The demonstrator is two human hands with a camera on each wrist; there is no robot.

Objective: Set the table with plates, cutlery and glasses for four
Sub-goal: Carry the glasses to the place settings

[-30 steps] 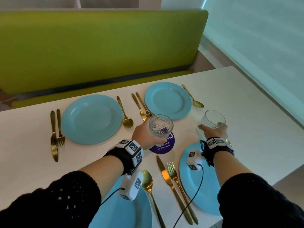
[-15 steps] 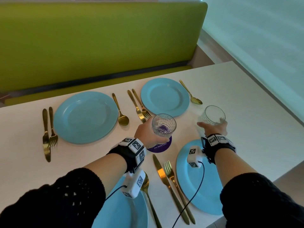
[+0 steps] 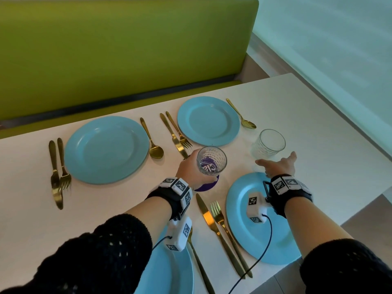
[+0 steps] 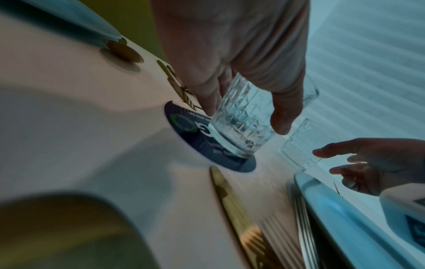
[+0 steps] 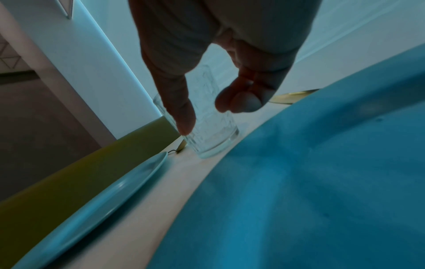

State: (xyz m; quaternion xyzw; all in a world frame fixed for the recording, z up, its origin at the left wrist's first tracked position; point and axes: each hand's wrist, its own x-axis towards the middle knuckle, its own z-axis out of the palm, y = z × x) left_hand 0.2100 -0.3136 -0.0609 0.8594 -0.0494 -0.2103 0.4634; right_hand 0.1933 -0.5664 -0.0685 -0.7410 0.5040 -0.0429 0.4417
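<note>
Head view: left hand (image 3: 191,172) grips a patterned glass (image 3: 211,160) above the purple coaster (image 3: 206,186); right hand (image 3: 280,164), fingers released, sits just beside the second glass (image 3: 269,144) on the worktop (image 3: 318,145).

The right hand (image 5: 220,60) hangs over a clear glass (image 5: 207,127), thumb and fingers spread loose (whether the thumb touches it is unclear); the glass stands upright on the white table just beyond the near blue plate (image 5: 322,182)
</note>
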